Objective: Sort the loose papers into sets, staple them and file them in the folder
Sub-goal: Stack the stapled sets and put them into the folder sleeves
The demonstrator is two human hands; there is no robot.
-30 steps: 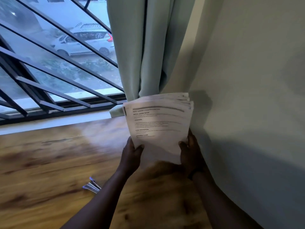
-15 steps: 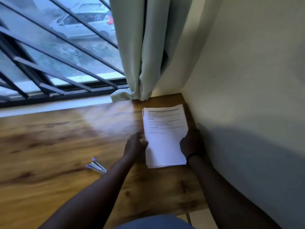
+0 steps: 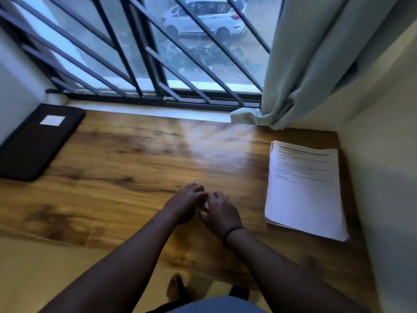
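The white stack of printed paper sheets [image 3: 304, 190] lies flat at the right end of the glossy wood-grain tabletop [image 3: 126, 159], close to the cream wall on that side. Its long axis runs away from me toward the window, with the printed heading at the far end and the near corners slightly fanned, so the sheets are not squared up. Nothing is touching it.

From where I sit, the stack is to the right of both hands and a little farther out. My right hand [image 3: 220, 212], the one with the dark band at the wrist, is the nearer of the two; my left hand [image 3: 186, 203] is on the far side of it from the papers. I judge that a reach back to the stack would fall naturally to the right hand, crossing bare tabletop with nothing in the way.

Both hands meet at the table's middle, fingertips touching each other, fingers loosely bent. There is a pale glint between them, but it is blurred and mostly covered, so I cannot tell whether either hand pinches something small or holds nothing at all.

The flat black folder with a white label [image 3: 37, 141] lies at the far left corner, well apart from the papers and the whole table width from them. Filing will mean carrying sets across. Beyond are the barred window [image 3: 140, 53] and the pale green curtain [image 3: 300, 64].
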